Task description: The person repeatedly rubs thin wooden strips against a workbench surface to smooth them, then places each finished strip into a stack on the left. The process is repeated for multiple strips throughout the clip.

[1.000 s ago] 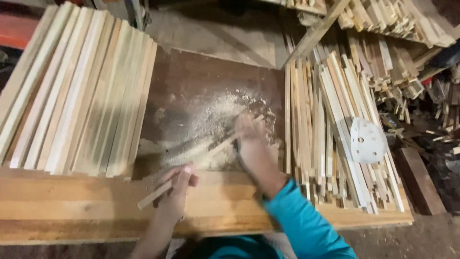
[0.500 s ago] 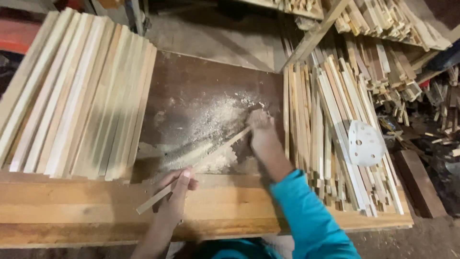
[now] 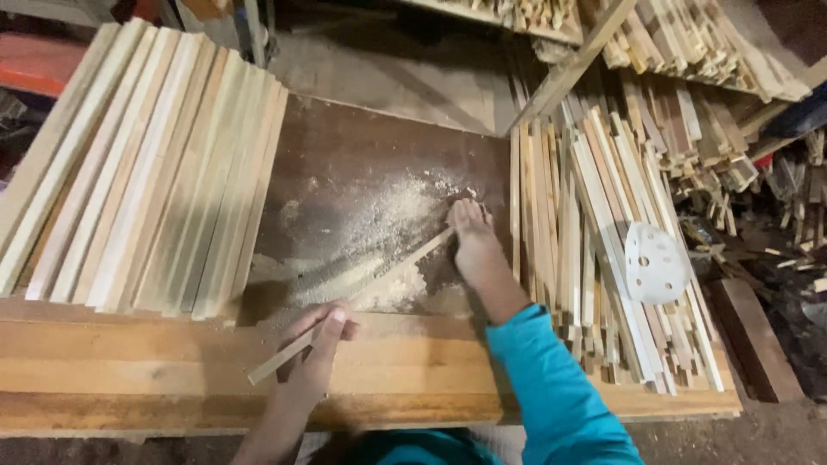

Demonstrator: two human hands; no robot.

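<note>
A thin wooden strip (image 3: 353, 297) lies slantwise over a brown board (image 3: 379, 164) dusted with sawdust (image 3: 379, 237). My left hand (image 3: 317, 340) pinches the strip's near end above a light wooden plank (image 3: 172, 370). My right hand (image 3: 469, 237), in a teal sleeve, presses flat on the strip's far end, fingers pointing away, next to the sawdust heap.
A stack of long pale wooden slats (image 3: 138, 189) lies on the left. A loose pile of thin strips (image 3: 594, 241) lies on the right, with a white perforated disc (image 3: 656, 263) on it. More offcuts (image 3: 689, 52) are heaped at the back right.
My right hand has slid away from me along the strip, toward the far edge of the sawdust. The left hand has stayed on the near end.
</note>
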